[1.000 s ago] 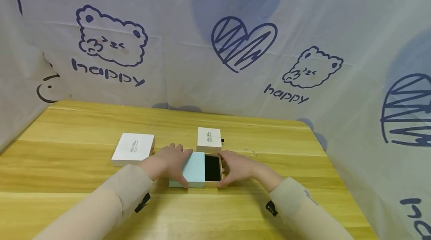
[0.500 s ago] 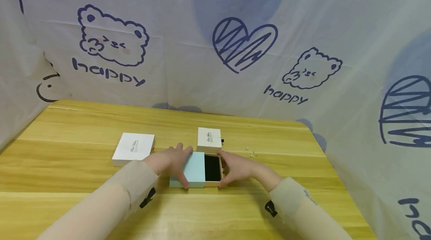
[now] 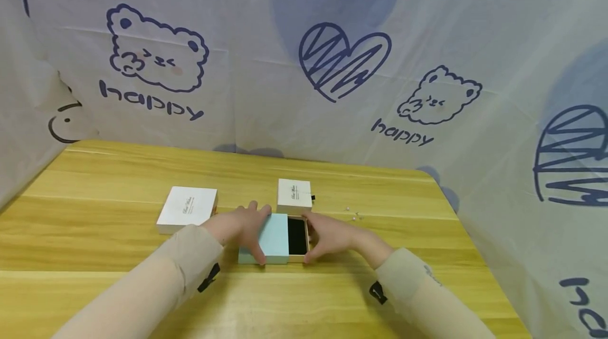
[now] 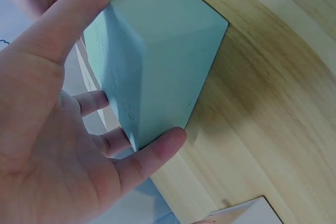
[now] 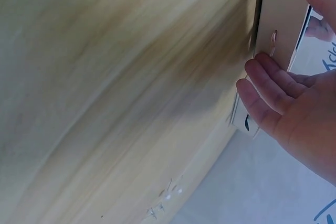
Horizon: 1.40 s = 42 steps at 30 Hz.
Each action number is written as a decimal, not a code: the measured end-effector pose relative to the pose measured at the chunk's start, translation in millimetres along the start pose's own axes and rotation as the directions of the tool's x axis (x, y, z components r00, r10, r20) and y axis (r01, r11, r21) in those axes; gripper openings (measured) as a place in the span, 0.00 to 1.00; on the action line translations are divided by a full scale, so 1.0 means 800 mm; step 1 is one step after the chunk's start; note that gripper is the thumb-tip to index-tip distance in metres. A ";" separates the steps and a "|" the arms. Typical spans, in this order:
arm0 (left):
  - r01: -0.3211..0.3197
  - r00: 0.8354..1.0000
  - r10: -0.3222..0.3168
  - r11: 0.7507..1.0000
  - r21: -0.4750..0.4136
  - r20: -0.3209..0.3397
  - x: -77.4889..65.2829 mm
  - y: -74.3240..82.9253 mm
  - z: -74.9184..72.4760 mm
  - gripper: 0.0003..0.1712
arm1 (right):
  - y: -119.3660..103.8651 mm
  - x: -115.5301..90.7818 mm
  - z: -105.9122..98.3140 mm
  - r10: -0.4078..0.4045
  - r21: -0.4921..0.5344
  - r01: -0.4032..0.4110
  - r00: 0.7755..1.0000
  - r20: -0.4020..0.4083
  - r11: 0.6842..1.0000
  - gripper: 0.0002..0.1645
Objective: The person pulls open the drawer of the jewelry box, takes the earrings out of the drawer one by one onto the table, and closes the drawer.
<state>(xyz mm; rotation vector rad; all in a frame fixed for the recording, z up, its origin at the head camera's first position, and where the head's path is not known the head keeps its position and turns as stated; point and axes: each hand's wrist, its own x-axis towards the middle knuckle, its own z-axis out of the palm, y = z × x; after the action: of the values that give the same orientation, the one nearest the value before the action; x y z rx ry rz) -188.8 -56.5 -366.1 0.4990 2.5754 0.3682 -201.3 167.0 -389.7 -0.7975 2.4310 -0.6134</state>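
A light blue box sleeve (image 3: 276,238) lies on the table, its cream drawer (image 3: 298,259) partly out to the right and lined with a black pad (image 3: 297,237). My left hand (image 3: 243,229) grips the sleeve from the left, thumb on the near side and fingers at the far side. In the left wrist view, that thumb and the fingers span the sleeve's closed end (image 4: 176,74). At the drawer's outer end, my right hand (image 3: 332,234) holds it between thumb and fingers. The right wrist view shows a small ribbon pull (image 5: 273,41) on the drawer front (image 5: 283,17).
Left of the sleeve sits a larger white box (image 3: 188,208) with printed lettering. A smaller white box (image 3: 294,194) with a black tab stands right behind the sleeve. Several tiny shiny pieces (image 3: 354,218) lie to the right on the wooden table (image 3: 266,302). A printed cloth (image 3: 256,91) hangs behind.
The drawer has slid slightly left into the sleeve, and my right hand has moved left with it. My left hand shifted a little on the sleeve earlier and keeps its grip.
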 end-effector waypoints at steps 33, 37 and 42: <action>-0.003 1.000 0.003 1.000 0.027 0.006 0.003 0.003 -0.001 0.55 | -0.019 0.018 0.008 -0.037 0.024 0.036 0.999 0.028 0.999 0.50; -0.002 1.000 0.002 0.999 0.032 0.007 0.002 0.004 -0.001 0.56 | -0.022 0.020 0.011 -0.039 0.038 0.037 0.999 0.030 0.999 0.53; -0.009 1.000 0.009 0.999 0.039 0.009 0.002 0.003 -0.002 0.54 | -0.027 0.026 0.016 -0.056 0.025 0.055 0.998 0.042 0.998 0.57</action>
<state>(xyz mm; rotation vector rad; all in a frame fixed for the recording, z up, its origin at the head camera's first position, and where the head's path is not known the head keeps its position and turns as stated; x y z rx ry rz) -190.5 -54.2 -364.4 0.5250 2.5770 0.3187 -199.3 134.5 -394.5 -0.8619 2.3660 -0.6384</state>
